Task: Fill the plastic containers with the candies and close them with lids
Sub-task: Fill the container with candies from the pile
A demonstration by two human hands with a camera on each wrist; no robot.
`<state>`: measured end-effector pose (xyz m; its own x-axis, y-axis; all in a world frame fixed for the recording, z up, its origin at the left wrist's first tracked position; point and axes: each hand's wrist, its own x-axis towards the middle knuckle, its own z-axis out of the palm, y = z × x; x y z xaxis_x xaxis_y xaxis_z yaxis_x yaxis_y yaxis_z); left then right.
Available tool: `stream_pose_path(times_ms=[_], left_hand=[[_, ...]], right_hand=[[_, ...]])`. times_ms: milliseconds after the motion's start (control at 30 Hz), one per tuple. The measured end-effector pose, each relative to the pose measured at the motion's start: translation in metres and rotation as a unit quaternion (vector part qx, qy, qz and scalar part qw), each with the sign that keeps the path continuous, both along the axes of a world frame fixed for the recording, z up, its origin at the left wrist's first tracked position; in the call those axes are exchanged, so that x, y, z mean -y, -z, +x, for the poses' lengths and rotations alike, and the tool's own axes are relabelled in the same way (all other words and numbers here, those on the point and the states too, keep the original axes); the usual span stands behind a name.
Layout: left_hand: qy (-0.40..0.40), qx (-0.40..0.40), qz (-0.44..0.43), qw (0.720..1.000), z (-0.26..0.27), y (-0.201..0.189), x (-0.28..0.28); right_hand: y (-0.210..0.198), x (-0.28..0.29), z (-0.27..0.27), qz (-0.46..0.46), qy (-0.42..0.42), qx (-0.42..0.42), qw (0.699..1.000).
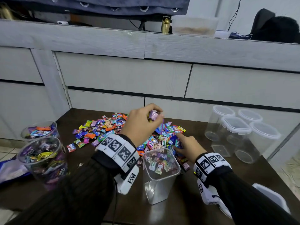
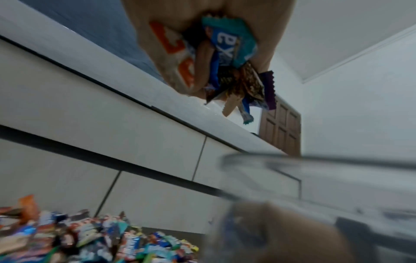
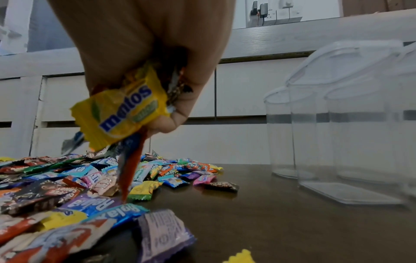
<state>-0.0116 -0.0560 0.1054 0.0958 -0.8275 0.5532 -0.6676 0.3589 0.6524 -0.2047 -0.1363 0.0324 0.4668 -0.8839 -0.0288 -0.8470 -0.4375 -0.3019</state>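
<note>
A heap of wrapped candies [image 1: 113, 127] lies mid-table. In front of it stands an open square plastic container [image 1: 160, 169], partly filled. My left hand [image 1: 154, 116] is raised above the heap and grips a bunch of candies [image 2: 229, 53], teal, orange and purple wrappers among them. My right hand [image 1: 180, 142] is down at the heap's right side, just behind the container, fingers curled round a yellow Mentos candy [image 3: 126, 110] and a few others. The container's rim [image 2: 292, 165] shows blurred below the left hand.
Two round containers [image 1: 42, 159] full of candies stand at the left, with no lids on. Several empty lidded containers [image 1: 235, 129] cluster at the back right. A loose lid [image 1: 272, 197] lies at the front right edge. A blue bag [image 1: 9, 172] lies far left. Grey drawers rise behind the table.
</note>
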Motion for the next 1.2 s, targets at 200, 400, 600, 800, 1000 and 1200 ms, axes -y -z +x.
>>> stream_pose_path(times_ms=[200,400,600,800,1000,1200], left_hand=[[0.047,-0.078,-0.021,0.996,-0.037,0.006,-0.022],[0.101,-0.062,0.034,0.992,-0.036,0.033,-0.031],[0.168,0.006,0.102,0.981,-0.026,0.030,-0.025],[0.213,0.072,0.107,0.969,-0.029,0.027,-0.028],[0.213,0.113,0.026,0.970,-0.021,0.023,-0.034],[0.208,0.174,0.008,0.962,-0.017,0.024,-0.038]], right_hand=[[-0.005,-0.007,-0.007,0.016,0.005,0.022,1.000],[-0.008,-0.013,-0.009,0.016,0.005,0.038,0.999],[-0.020,-0.016,-0.012,-0.048,0.010,0.138,0.989],[-0.045,-0.016,-0.013,-0.130,-0.008,0.185,0.974],[-0.060,-0.021,-0.015,-0.147,-0.020,0.205,0.967],[-0.056,-0.022,-0.018,-0.144,-0.011,0.179,0.973]])
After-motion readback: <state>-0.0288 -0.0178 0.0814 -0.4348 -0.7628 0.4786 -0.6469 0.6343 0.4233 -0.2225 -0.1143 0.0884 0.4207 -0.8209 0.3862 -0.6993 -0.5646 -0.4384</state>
